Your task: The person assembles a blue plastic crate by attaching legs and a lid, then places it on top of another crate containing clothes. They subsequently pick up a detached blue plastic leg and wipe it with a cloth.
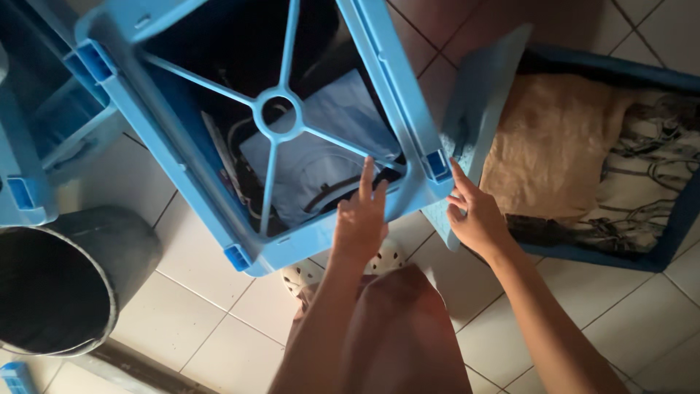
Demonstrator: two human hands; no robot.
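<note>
Pale tiled floor [182, 306] | left hand [359, 222] fingers spread on blue crate [321, 237] rim | right hand [475, 215] loosely open, fingertip touching crate corner | blue box of cloth [678, 219] beside

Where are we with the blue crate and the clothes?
Done: light blue folded cloth already lies under the blue crate's open spoked frame; a second bin holds beige and patterned fabric. In hand: left hand and right hand touch the crate's near edge. Left: the crate is tilted, not set flat.
</note>
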